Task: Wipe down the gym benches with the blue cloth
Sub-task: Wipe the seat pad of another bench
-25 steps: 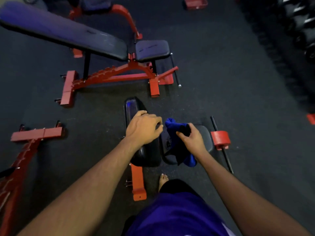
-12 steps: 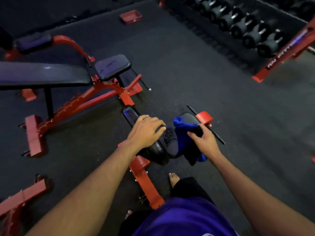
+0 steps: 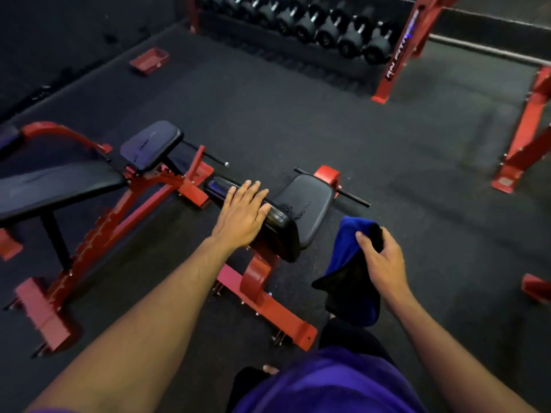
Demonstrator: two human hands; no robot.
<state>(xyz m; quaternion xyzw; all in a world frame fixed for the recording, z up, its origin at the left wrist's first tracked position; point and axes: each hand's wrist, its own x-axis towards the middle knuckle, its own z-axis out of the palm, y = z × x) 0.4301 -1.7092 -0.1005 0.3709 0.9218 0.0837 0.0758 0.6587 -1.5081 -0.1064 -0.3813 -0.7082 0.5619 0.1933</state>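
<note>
A low bench with a red frame stands in front of me, its black back pad and black seat pad side by side. My left hand rests flat on the back pad with straight fingers. My right hand grips the blue cloth in the air to the right of the seat pad, clear of the bench; the cloth hangs down in folds. A second bench with a long black pad and a small seat pad stands to the left.
A rack of black dumbbells lines the far side. Red rack legs and a red frame stand at the right. A red tray lies on the dark rubber floor. My bare foot shows below.
My right hand has lifted the blue cloth off the seat pad and drawn it back to the right. My left hand has flattened out on the back pad. My view has swung right.
</note>
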